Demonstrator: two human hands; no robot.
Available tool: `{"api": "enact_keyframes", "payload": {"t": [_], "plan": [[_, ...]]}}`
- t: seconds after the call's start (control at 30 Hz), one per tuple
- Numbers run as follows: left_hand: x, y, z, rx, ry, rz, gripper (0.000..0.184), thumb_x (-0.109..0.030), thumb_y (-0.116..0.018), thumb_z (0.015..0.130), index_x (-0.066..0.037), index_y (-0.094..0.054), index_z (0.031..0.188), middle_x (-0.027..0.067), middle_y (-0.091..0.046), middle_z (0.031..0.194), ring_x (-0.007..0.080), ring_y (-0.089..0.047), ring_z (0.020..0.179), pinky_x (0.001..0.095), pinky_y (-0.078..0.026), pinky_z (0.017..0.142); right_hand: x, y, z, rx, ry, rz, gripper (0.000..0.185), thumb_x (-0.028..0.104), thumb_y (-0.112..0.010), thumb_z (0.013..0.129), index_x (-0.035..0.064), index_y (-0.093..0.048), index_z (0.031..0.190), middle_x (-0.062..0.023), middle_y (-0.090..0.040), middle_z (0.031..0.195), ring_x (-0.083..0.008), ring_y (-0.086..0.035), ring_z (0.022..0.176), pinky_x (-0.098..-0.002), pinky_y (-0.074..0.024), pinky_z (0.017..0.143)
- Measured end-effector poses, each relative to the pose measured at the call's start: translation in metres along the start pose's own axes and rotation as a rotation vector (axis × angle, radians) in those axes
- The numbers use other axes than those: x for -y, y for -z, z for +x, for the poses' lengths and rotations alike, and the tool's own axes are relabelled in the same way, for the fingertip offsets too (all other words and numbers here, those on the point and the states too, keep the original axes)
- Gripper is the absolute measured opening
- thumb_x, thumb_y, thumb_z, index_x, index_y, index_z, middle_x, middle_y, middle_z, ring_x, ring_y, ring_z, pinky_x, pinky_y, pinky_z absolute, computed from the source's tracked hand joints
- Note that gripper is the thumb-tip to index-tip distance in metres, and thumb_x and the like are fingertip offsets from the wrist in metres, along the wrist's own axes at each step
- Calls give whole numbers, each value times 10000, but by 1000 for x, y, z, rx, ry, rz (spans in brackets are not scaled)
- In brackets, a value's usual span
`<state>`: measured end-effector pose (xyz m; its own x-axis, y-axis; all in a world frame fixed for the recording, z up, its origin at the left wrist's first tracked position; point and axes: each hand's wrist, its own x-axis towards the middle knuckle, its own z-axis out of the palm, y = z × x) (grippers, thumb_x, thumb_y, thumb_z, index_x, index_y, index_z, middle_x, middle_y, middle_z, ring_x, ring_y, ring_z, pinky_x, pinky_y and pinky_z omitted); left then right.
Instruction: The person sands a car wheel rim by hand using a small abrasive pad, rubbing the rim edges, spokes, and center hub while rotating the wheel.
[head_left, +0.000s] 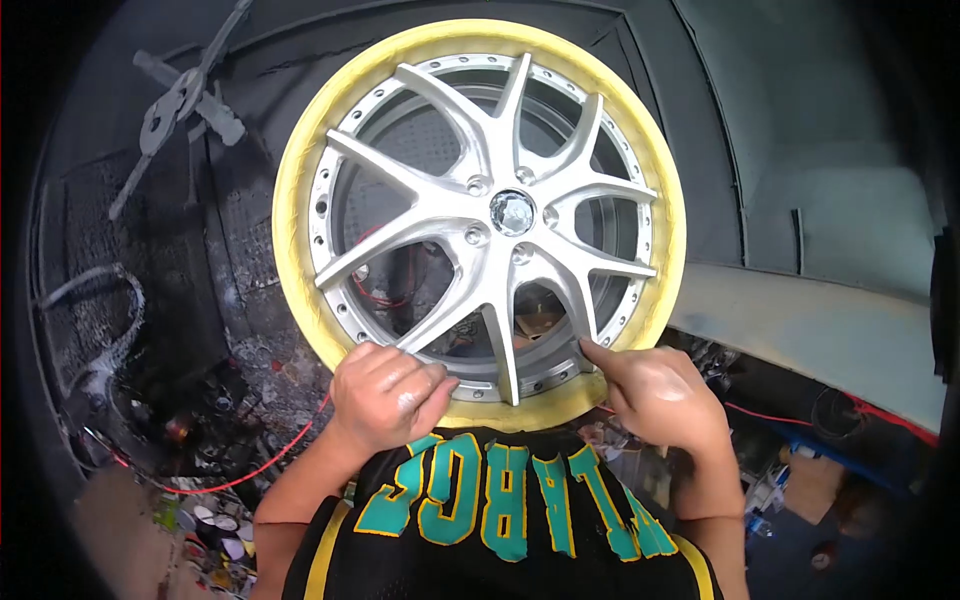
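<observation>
A silver multi-spoke car wheel point(490, 140) faces me, its outer lip covered in yellow masking material point(298, 170). A shiny round cap point(513, 212) sits at its hub. My left hand point(388, 395) is closed at the lower left of the rim, fingers curled, thumb toward the middle; what it holds, if anything, is hidden. On the lower right, my right hand point(662, 395) is mostly closed, with a fingertip against the end of a spoke. Pale silvery smears mark both hands. Close to my shirt, the masking bulges out at the bottom of the wheel.
A grey-coated metal stand part point(180, 108) stands at the upper left. A red hose point(240, 484) crosses the littered floor. To the right runs a pale ledge point(800, 315), with a cardboard piece point(812, 488) below. Lids and scraps point(215, 530) lie at lower left.
</observation>
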<state>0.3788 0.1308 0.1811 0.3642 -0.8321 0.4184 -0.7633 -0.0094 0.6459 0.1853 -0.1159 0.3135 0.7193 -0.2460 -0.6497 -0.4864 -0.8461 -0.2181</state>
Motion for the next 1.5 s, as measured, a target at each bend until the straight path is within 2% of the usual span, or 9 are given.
{"api": "enact_keyframes", "payload": {"t": [0.13,0.3,0.57,0.83,1.07,1.17,1.27,1.4,1.5], "plan": [[0,2,1,16,-28,-7,166,-155,-885,747,-126,-731,800,-11,-579,661,197,-575,592,358,-388,581,-17,-24,-4,-471,70,415,538,0,-536,994,38,-598,1527,-265,-683,860,-388,-705,745,-389,-569,750],[-1,2,2,56,4,17,155,-146,-877,757,-119,-732,802,4,-621,681,214,-599,607,361,-410,594,-52,-97,30,-876,-44,756,612,-6,-538,1019,-1,-479,1628,-33,-625,773,-90,-597,694,-277,-521,679],[-6,-1,2,130,84,104,108,-89,-838,792,-79,-738,833,73,-639,683,273,-601,601,398,-408,594,-51,-129,40,-969,150,677,556,-34,-596,951,-113,-567,1501,-168,-720,816,-216,-658,607,-341,-541,635],[-37,-31,-2,152,135,119,105,-93,-843,798,-90,-744,831,48,-613,650,257,-606,581,395,-424,576,-103,-120,57,-1099,305,557,577,-65,-597,909,-106,-596,1484,-157,-657,701,-265,-639,561,-396,-520,572],[-81,-54,-21,81,248,-426,32,-62,-797,837,-67,-769,853,53,-624,640,242,-586,563,389,-428,590,-142,-89,72,-1255,297,510,560,-64,-548,973,-52,-582,1532,-192,-760,959,-171,-653,641,-330,-515,607],[-82,-43,-18,95,244,-460,34,-48,-798,827,-52,-773,850,64,-659,668,235,-599,574,375,-442,602,-119,-77,65,-1140,242,832,516,-24,-543,1023,-9,-600,1536,-48,-677,877,-55,-512,662,-262,-448,602],[-69,-29,-18,-28,222,-376,39,-41,-796,816,-52,-774,846,74,-680,684,242,-600,569,372,-445,601,-90,-72,45,-863,172,848,519,-15,-555,1025,15,-606,1541,-50,-674,879,-44,-505,673,-247,-456,626],[-43,0,-12,-39,207,-242,48,-30,-792,786,-58,-776,821,74,-697,702,243,-609,590,368,-443,605,-51,-62,36,-697,198,637,561,-6,-625,982,31,-599,1542,-192,-769,944,-264,-730,707,-378,-552,674],[-19,14,-4,-60,158,-116,67,-38,-815,769,-71,-778,813,49,-665,676,246,-594,586,371,-432,609,-30,-62,36,-658,233,501,548,1,-663,948,28,-619,1494,-203,-752,947,-403,-745,800,-465,-577,713]]}}
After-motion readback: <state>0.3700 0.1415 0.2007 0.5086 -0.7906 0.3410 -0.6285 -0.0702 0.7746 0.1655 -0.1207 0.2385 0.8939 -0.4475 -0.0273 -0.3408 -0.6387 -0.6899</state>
